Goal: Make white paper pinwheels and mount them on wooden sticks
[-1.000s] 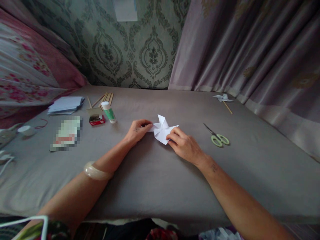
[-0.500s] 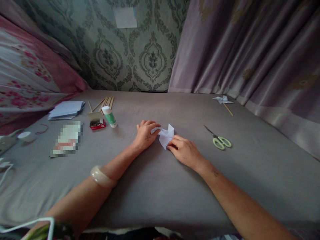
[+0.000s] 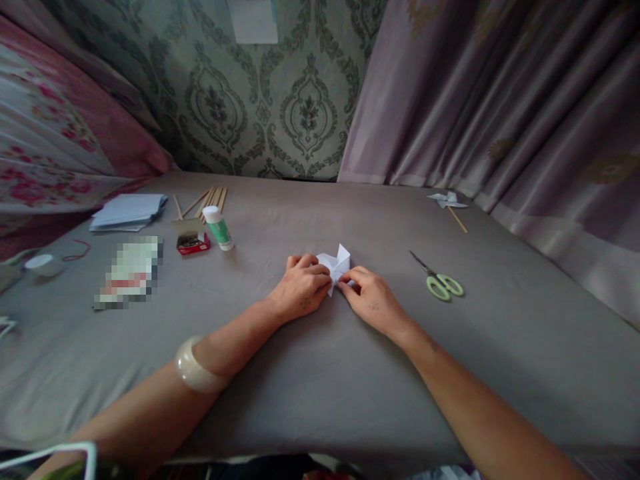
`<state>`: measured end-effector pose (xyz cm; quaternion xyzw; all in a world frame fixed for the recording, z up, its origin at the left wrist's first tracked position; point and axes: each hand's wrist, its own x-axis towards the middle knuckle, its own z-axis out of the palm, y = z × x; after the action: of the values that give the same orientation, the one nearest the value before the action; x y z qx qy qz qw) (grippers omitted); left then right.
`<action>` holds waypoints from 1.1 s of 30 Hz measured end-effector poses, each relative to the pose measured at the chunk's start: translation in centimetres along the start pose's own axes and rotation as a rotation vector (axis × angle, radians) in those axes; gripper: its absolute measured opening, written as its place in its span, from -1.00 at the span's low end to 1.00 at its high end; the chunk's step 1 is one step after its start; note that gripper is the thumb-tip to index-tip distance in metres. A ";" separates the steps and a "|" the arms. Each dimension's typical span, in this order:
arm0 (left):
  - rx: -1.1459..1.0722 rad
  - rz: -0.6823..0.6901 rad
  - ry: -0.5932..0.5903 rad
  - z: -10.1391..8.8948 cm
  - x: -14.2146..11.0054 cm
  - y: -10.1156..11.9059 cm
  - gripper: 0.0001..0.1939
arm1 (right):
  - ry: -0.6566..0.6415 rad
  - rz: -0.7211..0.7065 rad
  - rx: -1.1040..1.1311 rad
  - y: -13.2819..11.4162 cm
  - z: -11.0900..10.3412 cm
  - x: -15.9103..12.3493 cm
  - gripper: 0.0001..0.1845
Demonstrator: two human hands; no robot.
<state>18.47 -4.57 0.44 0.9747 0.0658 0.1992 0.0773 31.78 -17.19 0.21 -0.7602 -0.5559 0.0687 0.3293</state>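
Between my two hands is a white paper pinwheel [image 3: 341,262], low over the grey cloth, with one pointed blade sticking up at the back. My left hand [image 3: 302,285] is closed on its left side, and the fingers cover much of that part. From the right, my right hand [image 3: 369,297] pinches a lower blade between thumb and fingertips. A pair of scissors [image 3: 439,283] with light green handles lies to the right of my right hand, blades pointing away to the left.
At the back right lies another paper pinwheel [image 3: 449,200] on a wooden stick. On the left are a glue stick [image 3: 219,228], a red box of small metal pieces [image 3: 193,243], several wooden sticks [image 3: 215,199], a paper stack [image 3: 129,212], a blurred packet [image 3: 131,272] and a white cap [image 3: 44,265].
The pinwheel has turned between my hands and shifted slightly right and nearer. My left hand has moved right and now covers more of it. My right hand keeps its pinch at the lower right.
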 end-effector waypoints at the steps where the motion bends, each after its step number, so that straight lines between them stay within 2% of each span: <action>1: 0.005 0.005 -0.001 0.0 0.0 0.0 -0.78 | 0.030 0.011 0.012 0.1 0.1 0.1 -0.85; 5: 0.021 0.017 -0.012 -0.2 0.0 0.2 -0.78 | 0.107 0.058 0.040 0.1 0.5 0.5 -0.83; 14: 0.053 0.027 -0.025 -0.2 -0.1 0.3 -0.77 | 0.145 0.184 -0.018 0.0 1.1 1.3 -0.85; 33: 0.065 0.029 -0.033 0.1 -0.1 0.2 -0.76 | 0.145 0.163 -0.099 0.3 1.5 1.8 -0.90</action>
<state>18.43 -4.82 0.34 0.9807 0.0569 0.1817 0.0438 31.99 -14.99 -0.63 -0.8213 -0.4696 0.0127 0.3239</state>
